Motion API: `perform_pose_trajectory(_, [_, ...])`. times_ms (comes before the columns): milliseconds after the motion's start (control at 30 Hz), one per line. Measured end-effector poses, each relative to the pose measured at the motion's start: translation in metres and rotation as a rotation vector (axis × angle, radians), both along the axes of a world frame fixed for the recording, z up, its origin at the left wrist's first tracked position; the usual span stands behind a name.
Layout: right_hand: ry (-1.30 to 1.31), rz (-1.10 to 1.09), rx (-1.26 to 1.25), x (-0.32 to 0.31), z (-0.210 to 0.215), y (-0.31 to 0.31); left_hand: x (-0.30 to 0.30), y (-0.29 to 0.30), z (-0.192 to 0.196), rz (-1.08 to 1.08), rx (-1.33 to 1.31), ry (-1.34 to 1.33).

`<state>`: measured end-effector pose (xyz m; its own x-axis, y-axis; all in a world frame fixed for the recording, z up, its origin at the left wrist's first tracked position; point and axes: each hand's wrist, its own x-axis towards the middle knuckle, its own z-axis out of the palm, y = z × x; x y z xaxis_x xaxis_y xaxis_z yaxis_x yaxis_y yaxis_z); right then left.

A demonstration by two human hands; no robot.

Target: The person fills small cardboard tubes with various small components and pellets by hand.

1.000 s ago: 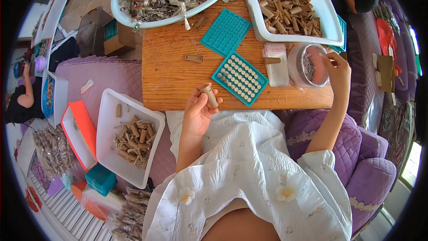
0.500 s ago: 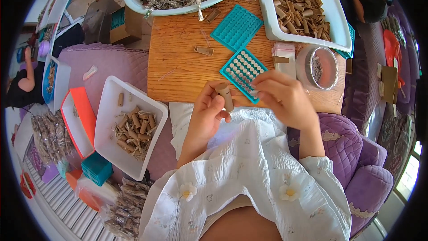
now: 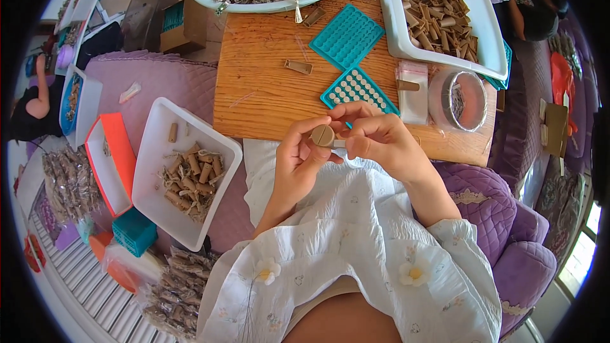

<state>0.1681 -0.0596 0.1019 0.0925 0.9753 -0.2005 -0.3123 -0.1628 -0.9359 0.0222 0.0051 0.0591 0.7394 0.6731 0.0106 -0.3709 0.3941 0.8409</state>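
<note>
A brown tube (image 3: 323, 136) sits near the middle of the frame, its round, grooved end facing the camera. The left hand (image 3: 296, 154) has its fingers closed around it. The right hand (image 3: 379, 141) comes in from the other side, thumb and fingers narrowed on a small pale piece (image 3: 340, 144) right beside the tube — whether the two touch is hard to tell.

Just above the hands, a teal tray (image 3: 325, 98) with rows of pale discs lies on the wooden counter (image 3: 251, 86), partly hidden by the right hand. A second teal tray (image 3: 347, 37) meets its upper corner. To the right are clear packets (image 3: 415, 100) and a round container (image 3: 438, 98).

At the top of the frame stand a pale basin (image 3: 267, 7) of shiny wrapped bundles and, right of it, a white bin (image 3: 386, 19) of brown pieces. At left, a white tub (image 3: 151, 168) holds more brown tubes — an orange box (image 3: 117, 152) stands beside it.
</note>
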Motion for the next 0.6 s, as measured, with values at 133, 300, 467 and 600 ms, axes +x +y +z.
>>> perform_pose_trajectory(133, [0.068, -0.039, -0.071, 0.0006, 0.0039, -0.0007, 0.0021, -0.0008, -0.0005, -0.023, -0.036, -0.011])
perform_pose_trajectory(300, [0.076, -0.033, -0.094, 0.0035, 0.0058, -0.0023, 0.0053, -0.0047, -0.0004, -0.025, -0.088, -0.053])
perform_pose_trajectory(467, [0.045, -0.058, -0.093, 0.0028, 0.0053, -0.0025, 0.0089, -0.0065, -0.0022, 0.040, -0.081, 0.025])
perform_pose_trajectory(600, [0.033, -0.055, -0.070, 0.0051, 0.0038, -0.0039, 0.0094, -0.0075, -0.0049, 0.049, -0.050, 0.050])
